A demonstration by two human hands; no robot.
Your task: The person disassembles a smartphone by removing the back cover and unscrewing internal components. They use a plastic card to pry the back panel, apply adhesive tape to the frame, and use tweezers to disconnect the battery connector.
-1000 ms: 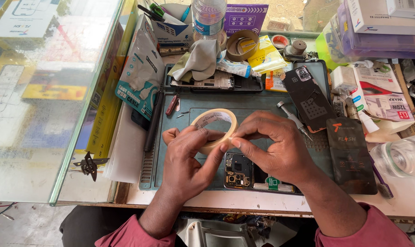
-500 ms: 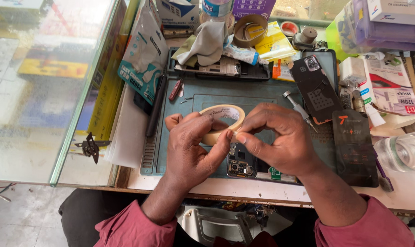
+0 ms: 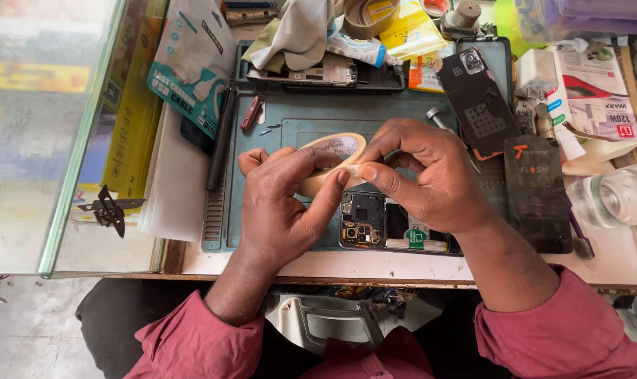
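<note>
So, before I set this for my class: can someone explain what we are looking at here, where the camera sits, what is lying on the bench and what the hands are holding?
No machine here: these are a person's two bare hands, filmed by a camera worn on their head, looking down at a cluttered workbench. The left hand holds a roll of pale tape, and the right hand pinches the tape's loose end between thumb and fingers. Right under the hands, on a teal work mat, lies an opened phone with its inner parts showing. Its dark back cover seems to lie further back on the right. Around the mat are a grey cloth, a packaged cable, a black pen-like tool and a clear bottle. A glass counter stands to the left.
</note>
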